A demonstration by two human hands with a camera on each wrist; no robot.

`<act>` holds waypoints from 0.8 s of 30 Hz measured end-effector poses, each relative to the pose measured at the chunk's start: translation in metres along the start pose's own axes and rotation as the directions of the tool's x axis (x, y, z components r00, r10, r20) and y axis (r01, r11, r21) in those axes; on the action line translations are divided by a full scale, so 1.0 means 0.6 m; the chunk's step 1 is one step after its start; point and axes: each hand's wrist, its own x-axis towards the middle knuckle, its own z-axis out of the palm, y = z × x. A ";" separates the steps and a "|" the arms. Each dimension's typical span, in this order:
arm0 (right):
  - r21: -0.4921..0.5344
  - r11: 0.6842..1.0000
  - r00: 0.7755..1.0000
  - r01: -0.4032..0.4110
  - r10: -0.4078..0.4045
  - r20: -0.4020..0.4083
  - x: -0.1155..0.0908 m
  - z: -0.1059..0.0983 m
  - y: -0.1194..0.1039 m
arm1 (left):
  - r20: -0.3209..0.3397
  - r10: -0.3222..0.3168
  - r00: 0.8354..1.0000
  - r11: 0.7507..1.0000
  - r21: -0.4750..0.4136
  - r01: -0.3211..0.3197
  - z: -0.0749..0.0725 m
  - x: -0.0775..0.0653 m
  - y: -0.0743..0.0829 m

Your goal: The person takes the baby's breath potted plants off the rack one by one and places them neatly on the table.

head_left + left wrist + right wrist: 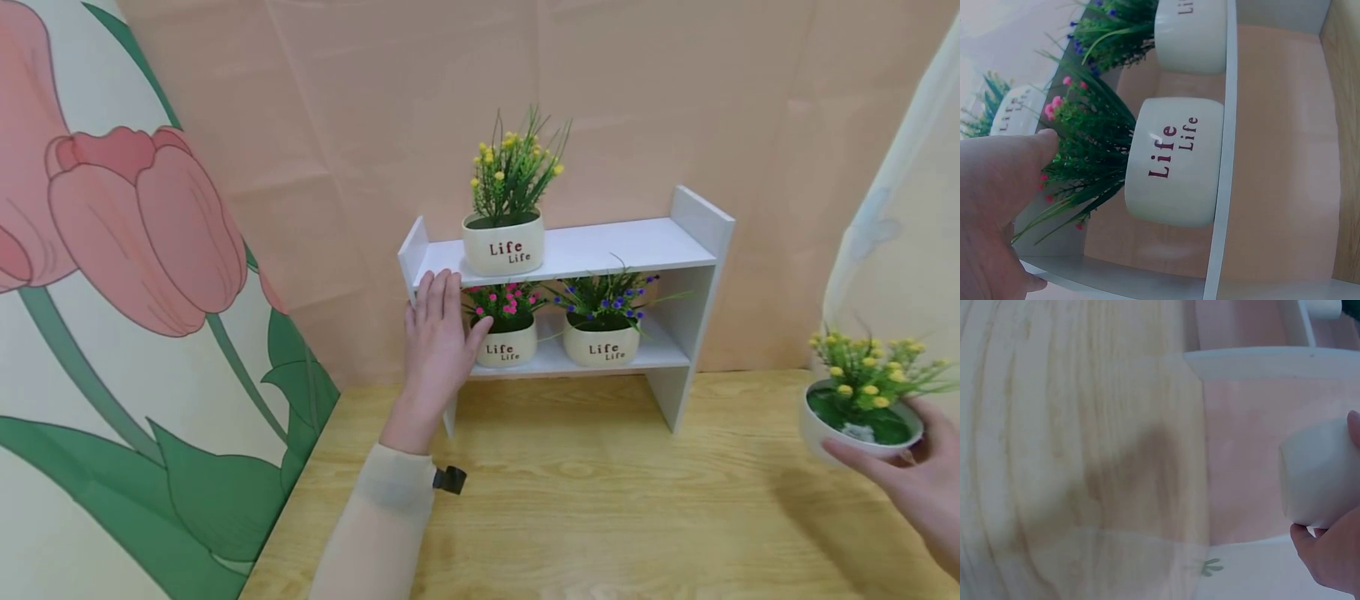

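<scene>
My right hand (911, 475) grips a white pot of yellow artificial flowers (862, 417) above the table, to the right of a white two-tier shelf (622, 242). In the right wrist view, fingers wrap the side of that pot (1322, 475). With fingers extended, my left hand (438, 337) rests against the shelf's left front edge. On the upper tier stands another pot of yellow flowers (504, 242). Below it sit a pot of pink flowers (506, 346), just beside my left thumb, and a pot of blue flowers (602, 342). "Life Life" is printed on the shelved pots.
The shelf stands on a wood-grain table (570, 500) against a pink cloth backdrop (360, 167). A panel painted with tulips (135, 225) rises on the left. A pale curtain-like sheet (900, 208) hangs at the right. A dark strap piece (450, 480) sits on the left wrist.
</scene>
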 end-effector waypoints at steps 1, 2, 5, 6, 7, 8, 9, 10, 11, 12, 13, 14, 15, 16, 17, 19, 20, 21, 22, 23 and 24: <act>0.001 1.000 1.000 0.001 -0.001 0.005 0.001 -0.001 0.007 | 0.000 -0.001 1.000 1.000 0.001 0.001 0.000 0.000 0.000; -0.006 1.000 1.000 -0.001 0.001 0.006 0.000 -0.001 0.013 | 0.000 -0.001 1.000 1.000 0.002 0.001 0.000 0.000 0.000; -0.032 0.999 1.000 -0.018 0.018 0.001 -0.002 -0.002 0.029 | -0.003 0.002 1.000 1.000 0.007 -0.002 0.001 0.000 0.000; -0.036 0.999 1.000 -0.023 0.023 -0.002 -0.002 -0.002 0.034 | -0.002 0.001 1.000 1.000 0.007 -0.001 0.001 0.000 -0.001; -0.035 0.999 1.000 -0.027 0.027 -0.007 -0.003 -0.003 0.038 | -0.001 0.000 1.000 1.000 0.006 0.000 0.001 0.000 -0.001; -0.035 0.999 0.999 -0.032 0.032 -0.014 -0.003 -0.003 0.042 | 0.001 0.000 1.000 1.000 0.005 0.000 0.001 0.000 -0.001; -0.033 0.999 0.999 -0.036 0.035 -0.021 -0.003 -0.004 0.046 | 0.002 0.000 1.000 1.000 0.004 0.000 0.002 0.000 -0.001; -0.033 0.999 0.999 -0.042 0.041 -0.027 -0.003 -0.005 0.050 | 0.003 0.000 1.000 1.000 0.005 0.000 0.002 0.000 -0.001; -0.043 0.998 0.998 -0.051 0.050 -0.035 -0.003 -0.005 0.053 | 0.002 0.002 1.000 1.000 0.007 -0.002 0.002 0.000 -0.002; -0.058 0.996 0.997 -0.064 0.061 -0.042 -0.003 -0.006 0.057 | 0.002 0.003 1.000 1.000 0.008 -0.003 0.003 0.000 -0.002; -0.074 0.994 0.996 -0.079 0.075 -0.049 -0.003 -0.006 0.060 | 0.001 0.004 1.000 1.000 0.010 -0.004 0.003 0.000 -0.002; -0.096 0.991 0.994 -0.096 0.091 -0.055 -0.003 -0.007 0.063 | 0.000 0.005 1.000 1.000 0.013 -0.005 0.003 0.000 -0.002; -0.116 0.987 0.993 -0.109 0.102 -0.059 -0.002 -0.008 0.065 | 0.000 0.005 1.000 1.000 0.015 -0.005 0.003 0.000 -0.002; -0.131 0.985 0.992 -0.116 0.109 -0.061 -0.002 -0.009 0.068 | -0.002 0.006 1.000 1.000 0.016 -0.006 0.003 0.000 -0.002; -0.142 0.982 0.992 -0.121 0.113 -0.063 -0.001 -0.010 0.071 | 0.000 0.004 1.000 1.000 0.014 -0.004 0.003 0.000 -0.002; -0.121 0.986 0.992 -0.113 0.106 -0.063 0.001 -0.012 0.078 | 0.006 -0.002 1.000 1.000 0.007 0.002 0.003 0.001 -0.002; -0.106 0.989 0.993 -0.105 0.099 -0.062 0.002 -0.013 0.082 | 0.008 -0.006 1.000 1.000 0.004 0.006 0.003 0.001 -0.002; -0.086 0.992 0.994 -0.094 0.089 -0.059 0.002 -0.014 0.087 | 0.011 -0.009 1.000 1.000 0.001 0.009 0.003 0.001 -0.002; -0.065 0.994 0.995 -0.083 0.079 -0.056 0.002 -0.014 0.091 | 0.013 -0.011 1.000 1.000 -0.002 0.011 0.002 0.001 -0.002; -0.047 0.996 0.996 -0.074 0.072 -0.053 0.003 -0.015 0.095 | 0.017 -0.013 1.000 1.000 -0.003 0.013 0.002 0.000 -0.001; -0.032 0.997 0.997 -0.068 0.067 -0.049 0.003 -0.016 0.099 | 0.019 -0.015 1.000 1.000 -0.004 0.015 0.002 0.000 -0.001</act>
